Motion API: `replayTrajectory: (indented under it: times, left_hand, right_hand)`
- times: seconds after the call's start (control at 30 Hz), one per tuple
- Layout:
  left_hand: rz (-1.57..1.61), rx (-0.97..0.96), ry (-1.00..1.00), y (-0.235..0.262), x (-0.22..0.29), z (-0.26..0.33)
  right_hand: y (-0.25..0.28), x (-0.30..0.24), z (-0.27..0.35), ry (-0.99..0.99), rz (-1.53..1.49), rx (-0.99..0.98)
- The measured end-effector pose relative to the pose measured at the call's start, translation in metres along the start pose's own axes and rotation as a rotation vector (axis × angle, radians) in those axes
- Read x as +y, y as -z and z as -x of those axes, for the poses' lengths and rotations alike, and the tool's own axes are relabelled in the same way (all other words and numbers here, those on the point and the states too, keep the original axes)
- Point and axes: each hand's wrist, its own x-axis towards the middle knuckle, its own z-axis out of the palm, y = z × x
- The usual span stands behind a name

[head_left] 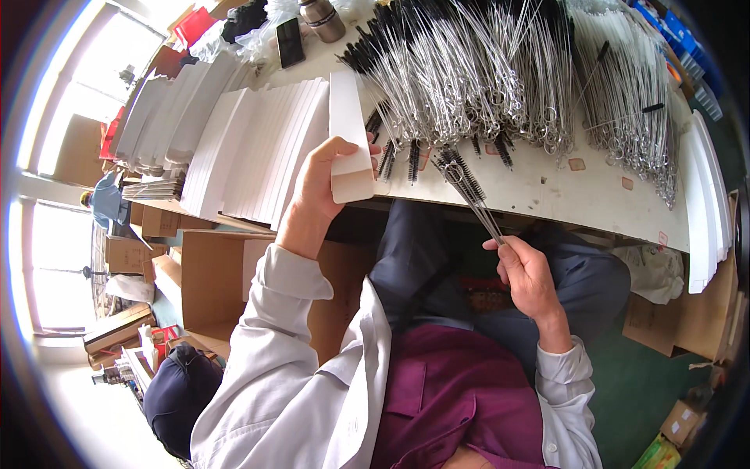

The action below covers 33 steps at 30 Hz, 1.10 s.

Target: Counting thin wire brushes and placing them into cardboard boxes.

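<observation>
My left hand is closed around a long, narrow white cardboard box and holds it upright at the table's near edge, its lower end toward me. Closed on the metal stems of a small bunch of wire tube brushes is my right hand. Their black bristles point away from me toward the table. Beyond both hands lies a big heap of similar tube brushes, looped wire ends facing me. A few black bristle tips poke out under the heap, near the white box.
Rows of white flat boxes stand at the left of the table. Thin-stemmed wire pieces pile up at the right, beside white sheets. A phone and steel flask lie farther back. An open carton sits below left.
</observation>
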Motion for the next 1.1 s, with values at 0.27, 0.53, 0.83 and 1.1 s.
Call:
replayTrajectory:
  times: [0.27,0.53,0.83,1.1]
  left_hand:
    - [0.188,0.087,-0.142,-0.033,-0.031,0.016]
    - [0.198,0.114,-0.43,-0.052,-0.033,0.005]
    - [0.305,0.099,-0.461,-0.07,-0.044,0.011]
    - [0.32,0.024,-0.429,-0.072,-0.058,0.015]
  right_hand:
    - [0.0,-0.02,0.016,0.014,0.003,-0.038]
    - [-0.01,-0.024,0.023,0.049,-0.031,-0.079]
    - [-0.02,-0.016,0.019,0.012,-0.011,-0.097]
    - [-0.007,-0.012,0.012,-0.203,-0.173,-0.266]
